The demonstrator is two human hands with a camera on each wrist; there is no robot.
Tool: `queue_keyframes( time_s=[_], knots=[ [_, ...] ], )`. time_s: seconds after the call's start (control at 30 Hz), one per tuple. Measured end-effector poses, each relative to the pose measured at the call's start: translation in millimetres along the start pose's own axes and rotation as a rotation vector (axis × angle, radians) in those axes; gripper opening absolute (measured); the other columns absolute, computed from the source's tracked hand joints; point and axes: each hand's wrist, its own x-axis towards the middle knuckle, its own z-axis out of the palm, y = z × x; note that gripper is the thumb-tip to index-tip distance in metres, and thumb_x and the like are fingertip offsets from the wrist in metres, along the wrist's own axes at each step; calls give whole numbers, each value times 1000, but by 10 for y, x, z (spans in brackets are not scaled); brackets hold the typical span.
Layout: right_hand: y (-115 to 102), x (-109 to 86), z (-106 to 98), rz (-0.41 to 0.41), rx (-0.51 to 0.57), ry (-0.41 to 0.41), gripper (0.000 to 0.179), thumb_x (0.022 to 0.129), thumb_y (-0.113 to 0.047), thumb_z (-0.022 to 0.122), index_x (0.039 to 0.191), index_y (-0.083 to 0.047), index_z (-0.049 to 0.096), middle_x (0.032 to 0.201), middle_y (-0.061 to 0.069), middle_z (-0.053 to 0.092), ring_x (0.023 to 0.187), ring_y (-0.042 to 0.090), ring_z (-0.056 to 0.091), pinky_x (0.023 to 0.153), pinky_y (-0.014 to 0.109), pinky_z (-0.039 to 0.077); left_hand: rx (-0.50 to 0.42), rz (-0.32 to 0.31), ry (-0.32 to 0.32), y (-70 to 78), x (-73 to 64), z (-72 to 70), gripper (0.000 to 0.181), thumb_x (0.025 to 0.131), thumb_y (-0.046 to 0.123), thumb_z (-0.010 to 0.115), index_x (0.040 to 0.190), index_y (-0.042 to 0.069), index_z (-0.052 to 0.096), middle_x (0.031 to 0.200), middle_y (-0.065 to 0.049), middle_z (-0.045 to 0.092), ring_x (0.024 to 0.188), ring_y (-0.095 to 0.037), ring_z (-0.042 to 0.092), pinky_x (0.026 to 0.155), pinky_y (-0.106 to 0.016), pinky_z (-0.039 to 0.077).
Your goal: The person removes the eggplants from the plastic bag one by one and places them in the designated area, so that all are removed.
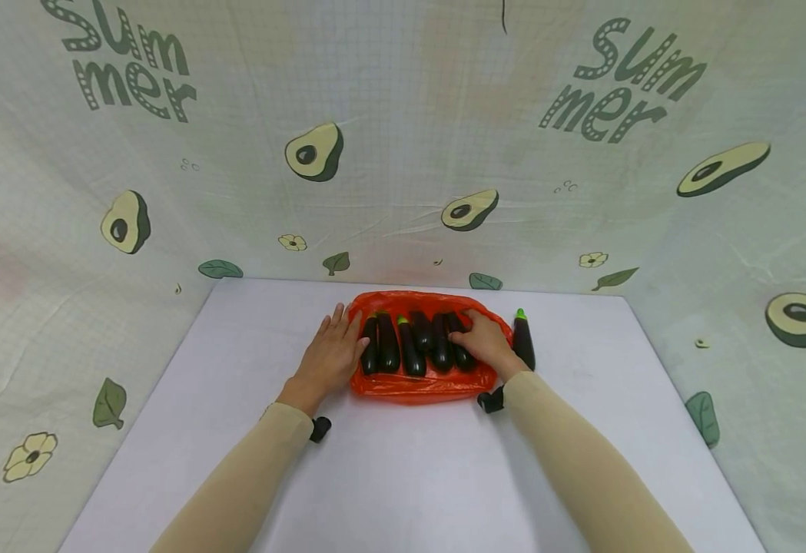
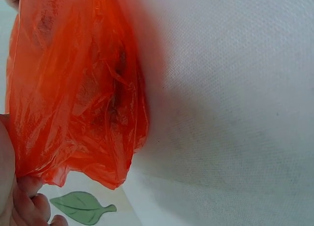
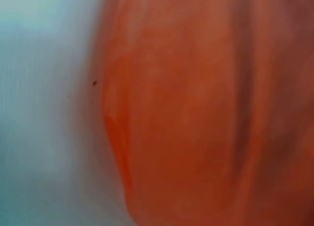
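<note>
A red plastic bag (image 1: 403, 390) lies spread at the table's far side, its mouth turned up around several dark eggplants (image 1: 412, 349) lying side by side. My left hand (image 1: 330, 353) rests against the bag's left edge, fingers spread and fairly straight, the thumb over the rim. In the left wrist view, the bag's crumpled side (image 2: 73, 98) meets the fingers (image 2: 37, 206). My right hand (image 1: 483, 338) reaches over the right rim, thumb and fingers around the rightmost eggplant inside (image 1: 461, 355). Blurred red plastic (image 3: 181, 113) fills most of the right wrist view, where this hand is hidden.
One more eggplant (image 1: 523, 342) with a green stem end lies outside the bag, close by my right wrist. The white tabletop (image 1: 409, 476) reaches back to a hanging cloth (image 1: 389, 92) printed with avocados and leaves, which also encloses both sides.
</note>
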Motion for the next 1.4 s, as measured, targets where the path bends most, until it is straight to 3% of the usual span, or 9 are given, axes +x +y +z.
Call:
queue_keyframes(
  time_s=[0.23,0.53,0.9,1.17,1.4],
  knots=[
    [-28,-7,-5,-6,-2,30,71,99,-28,69,160,-4,41,157,21,52,135,40,56,118,59,44,-11,2,-1,10,-12,-16,67,114,40,41,167,2,25,174,-21,22,164,-37,9,133,-53,13],
    [-96,-121,-62,-18,-6,47,73,97,-29,72,160,-9,42,148,22,59,125,39,62,110,58,52,-17,3,2,11,-17,-12,66,114,39,42,166,1,26,173,-22,24,164,-37,9,134,-52,11],
    [-113,-220,-121,-53,35,61,74,97,-26,73,162,-15,40,144,24,63,124,40,67,102,55,58,-21,-20,-13,27,-19,-34,68,113,40,44,167,3,24,175,-19,19,165,-36,7,133,-54,14],
    [-95,-303,-154,-79,63,93,75,97,-25,73,164,-22,38,150,22,59,131,42,63,100,56,58,-29,-14,-2,21,-13,-16,68,113,39,44,167,4,25,176,-19,18,165,-36,7,133,-54,12],
    [-74,-404,-195,-123,74,123,73,98,-26,73,163,-21,39,146,24,61,120,41,70,99,55,59,-36,-5,6,17,-17,-11,67,113,38,44,167,3,26,176,-19,18,165,-36,8,133,-54,13]
  ],
)
